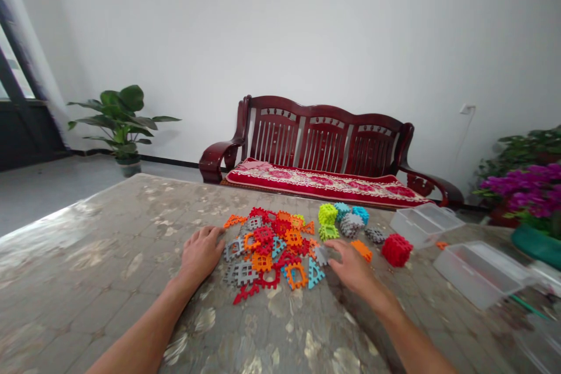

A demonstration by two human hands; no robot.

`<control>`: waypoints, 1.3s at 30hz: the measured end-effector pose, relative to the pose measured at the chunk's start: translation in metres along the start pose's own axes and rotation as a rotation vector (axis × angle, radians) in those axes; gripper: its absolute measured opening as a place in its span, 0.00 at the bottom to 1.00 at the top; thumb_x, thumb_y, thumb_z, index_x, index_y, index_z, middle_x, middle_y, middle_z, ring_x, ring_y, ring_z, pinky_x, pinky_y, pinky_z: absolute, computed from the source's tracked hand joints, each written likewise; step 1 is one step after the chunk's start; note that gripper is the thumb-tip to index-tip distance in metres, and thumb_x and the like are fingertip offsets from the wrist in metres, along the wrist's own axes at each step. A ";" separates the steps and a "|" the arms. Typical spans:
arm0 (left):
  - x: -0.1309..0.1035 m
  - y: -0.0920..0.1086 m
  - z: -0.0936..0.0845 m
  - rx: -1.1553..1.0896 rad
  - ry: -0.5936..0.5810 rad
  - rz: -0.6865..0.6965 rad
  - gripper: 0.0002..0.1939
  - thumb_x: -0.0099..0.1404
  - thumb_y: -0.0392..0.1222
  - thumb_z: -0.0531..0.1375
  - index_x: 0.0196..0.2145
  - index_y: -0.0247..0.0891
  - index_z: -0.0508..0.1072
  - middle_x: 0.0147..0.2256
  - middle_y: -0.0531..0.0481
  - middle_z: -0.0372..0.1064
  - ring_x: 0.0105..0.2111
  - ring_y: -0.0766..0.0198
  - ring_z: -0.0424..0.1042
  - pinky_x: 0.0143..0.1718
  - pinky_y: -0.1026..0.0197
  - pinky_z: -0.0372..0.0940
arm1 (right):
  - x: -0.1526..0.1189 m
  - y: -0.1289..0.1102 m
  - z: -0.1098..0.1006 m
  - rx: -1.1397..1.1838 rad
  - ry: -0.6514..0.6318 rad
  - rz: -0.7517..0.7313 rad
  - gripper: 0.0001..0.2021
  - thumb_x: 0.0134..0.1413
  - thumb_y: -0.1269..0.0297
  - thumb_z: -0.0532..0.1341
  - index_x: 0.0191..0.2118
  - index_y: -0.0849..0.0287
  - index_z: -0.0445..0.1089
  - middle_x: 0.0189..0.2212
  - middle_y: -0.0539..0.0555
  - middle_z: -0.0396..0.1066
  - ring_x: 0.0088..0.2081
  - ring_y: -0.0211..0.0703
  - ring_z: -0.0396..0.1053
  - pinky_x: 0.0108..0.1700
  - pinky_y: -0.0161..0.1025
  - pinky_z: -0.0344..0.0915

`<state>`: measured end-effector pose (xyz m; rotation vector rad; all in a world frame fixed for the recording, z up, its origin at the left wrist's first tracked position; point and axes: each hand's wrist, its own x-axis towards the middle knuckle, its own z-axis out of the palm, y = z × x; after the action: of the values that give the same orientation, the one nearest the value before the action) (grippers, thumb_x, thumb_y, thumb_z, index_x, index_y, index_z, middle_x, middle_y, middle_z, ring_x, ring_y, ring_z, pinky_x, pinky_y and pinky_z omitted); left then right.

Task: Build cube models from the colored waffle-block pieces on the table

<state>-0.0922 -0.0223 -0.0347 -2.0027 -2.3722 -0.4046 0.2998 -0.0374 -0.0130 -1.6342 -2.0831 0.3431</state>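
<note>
A loose heap of flat interlocking plastic pieces in red, orange, grey and blue lies in the middle of the table. My left hand (203, 252) rests at the heap's left edge with its fingers stretched out, close to some grey window pieces (234, 247). On the heap's right side, my right hand (350, 266) reaches in with thumb and forefinger apart. Its fingers are by a plain grey piece (321, 255); whether they touch it I cannot tell. Nearer me are an orange frame piece (297, 276), a blue triangle (315, 273) and a red strip (246, 293).
Sorted stacks stand beyond my right hand: yellow-green (328, 214), grey (351, 224), blue (360, 214), orange (362, 250) and red (397, 249). Two clear plastic boxes (482, 272) are at the right, near purple flowers (539, 187). A wooden bench (324, 134) stands behind the table.
</note>
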 end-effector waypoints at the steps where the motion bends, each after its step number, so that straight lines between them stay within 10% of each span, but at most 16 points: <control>1: 0.000 0.000 0.000 -0.002 -0.001 -0.001 0.22 0.69 0.44 0.49 0.55 0.44 0.72 0.57 0.44 0.69 0.57 0.50 0.66 0.56 0.50 0.60 | 0.001 0.001 0.000 -0.001 -0.034 -0.047 0.25 0.48 0.73 0.57 0.54 0.57 0.72 0.55 0.58 0.72 0.57 0.50 0.67 0.61 0.48 0.60; 9: 0.000 0.000 0.000 -0.013 0.024 0.012 0.21 0.68 0.44 0.49 0.54 0.44 0.74 0.56 0.43 0.70 0.56 0.50 0.68 0.55 0.49 0.62 | 0.010 -0.007 -0.005 -0.117 -0.242 -0.192 0.34 0.46 0.74 0.57 0.64 0.57 0.64 0.61 0.57 0.67 0.62 0.52 0.61 0.63 0.48 0.57; 19: 0.005 -0.006 0.006 0.021 0.013 0.027 0.23 0.68 0.45 0.48 0.55 0.43 0.73 0.57 0.43 0.70 0.57 0.49 0.68 0.56 0.49 0.61 | 0.010 -0.014 -0.014 -0.178 -0.168 -0.201 0.26 0.52 0.68 0.60 0.59 0.57 0.69 0.56 0.59 0.71 0.58 0.50 0.66 0.60 0.46 0.60; 26: 0.002 -0.002 0.002 0.010 0.014 0.016 0.22 0.68 0.44 0.48 0.54 0.43 0.74 0.57 0.43 0.69 0.56 0.49 0.68 0.55 0.48 0.61 | 0.054 0.029 -0.072 -0.270 0.059 -0.105 0.27 0.52 0.65 0.61 0.59 0.56 0.69 0.55 0.57 0.72 0.56 0.52 0.68 0.60 0.48 0.60; 39: 0.004 -0.004 0.005 0.028 -0.008 0.017 0.23 0.69 0.46 0.47 0.55 0.44 0.73 0.57 0.43 0.69 0.57 0.49 0.68 0.56 0.48 0.62 | 0.106 0.080 -0.103 -0.450 -0.148 -0.036 0.30 0.47 0.67 0.65 0.60 0.57 0.69 0.57 0.58 0.71 0.57 0.54 0.67 0.60 0.43 0.58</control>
<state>-0.0965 -0.0178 -0.0397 -2.0155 -2.3496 -0.3621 0.3999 0.0757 0.0601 -1.8611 -2.4287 -0.0252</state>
